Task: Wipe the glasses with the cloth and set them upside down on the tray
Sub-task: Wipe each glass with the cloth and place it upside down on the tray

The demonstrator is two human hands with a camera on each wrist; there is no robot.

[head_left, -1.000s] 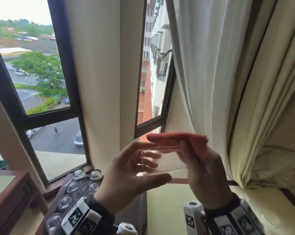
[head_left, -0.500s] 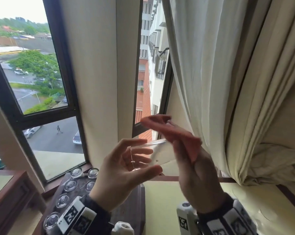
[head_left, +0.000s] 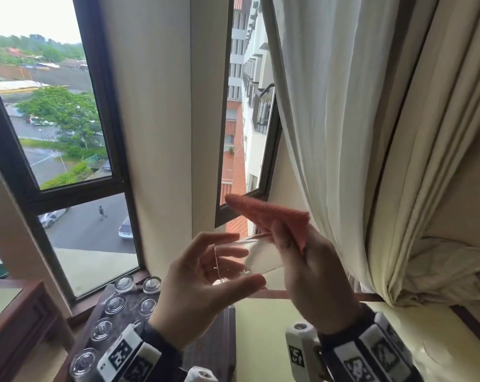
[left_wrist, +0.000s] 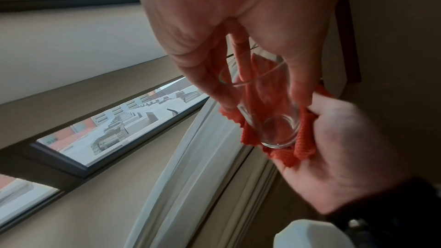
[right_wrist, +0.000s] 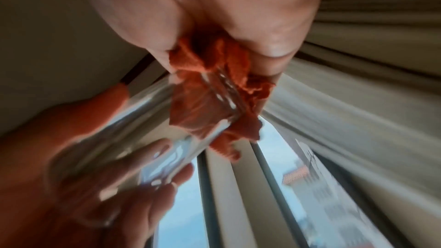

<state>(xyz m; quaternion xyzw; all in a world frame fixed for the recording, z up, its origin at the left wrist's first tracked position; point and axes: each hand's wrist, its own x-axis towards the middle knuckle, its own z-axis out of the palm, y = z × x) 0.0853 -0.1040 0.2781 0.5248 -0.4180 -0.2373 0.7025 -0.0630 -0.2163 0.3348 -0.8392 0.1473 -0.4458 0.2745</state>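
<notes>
A clear drinking glass [head_left: 250, 256] lies sideways in the air in front of the window, its rim toward the left. My left hand [head_left: 205, 274] holds it near the rim, thumb below and fingers behind. My right hand [head_left: 313, 274] grips an orange-red cloth [head_left: 272, 216] wrapped over the glass's base end. In the left wrist view the cloth [left_wrist: 303, 150] cups the glass [left_wrist: 269, 112] around its thick bottom. In the right wrist view the cloth [right_wrist: 214, 90] is bunched between the fingers against the blurred glass [right_wrist: 152, 137].
A dark tray [head_left: 205, 354] at the lower left carries several glasses [head_left: 114, 304] standing upside down in rows. A wooden table edge [head_left: 21, 326] is further left. Cream curtains [head_left: 357, 133] hang at the right, and a yellow surface [head_left: 266, 340] lies below the hands.
The cloth's free flap has swung as my right hand turned it over the glass's base. The glass has tilted slightly, base end higher. The left hand keeps its hold.
</notes>
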